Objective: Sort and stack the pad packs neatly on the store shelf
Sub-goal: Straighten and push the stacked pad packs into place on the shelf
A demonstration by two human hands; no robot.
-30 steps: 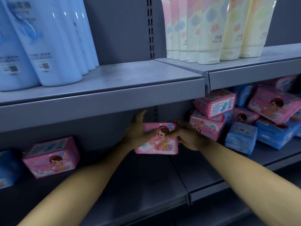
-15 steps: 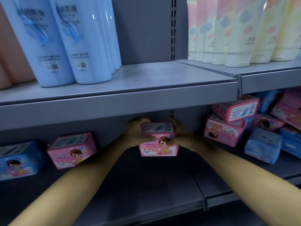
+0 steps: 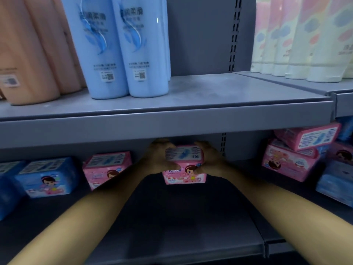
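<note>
A pink pad pack (image 3: pixel 184 167) with a cartoon girl on its front stands upright on the lower grey shelf (image 3: pixel 172 226), under the upper shelf's lip. My left hand (image 3: pixel 157 158) grips its left side and my right hand (image 3: pixel 209 159) grips its right side. Left of it stands another pink pack (image 3: pixel 107 169), then a blue pack (image 3: pixel 47 178). To the right, two pink packs (image 3: pixel 292 159) lie stacked untidily beside blue packs (image 3: pixel 336 180).
The upper shelf (image 3: pixel 172 119) overhangs my hands and carries peach bottles (image 3: pixel 32 50), blue bottles (image 3: pixel 118 44) and pastel tubes (image 3: pixel 305 39). A seam (image 3: pixel 261 243) splits the lower shelf into two boards.
Both hands carried the pink pack leftward along the lower shelf, turned it upright and pushed it deeper under the upper shelf. My view has shifted left.
</note>
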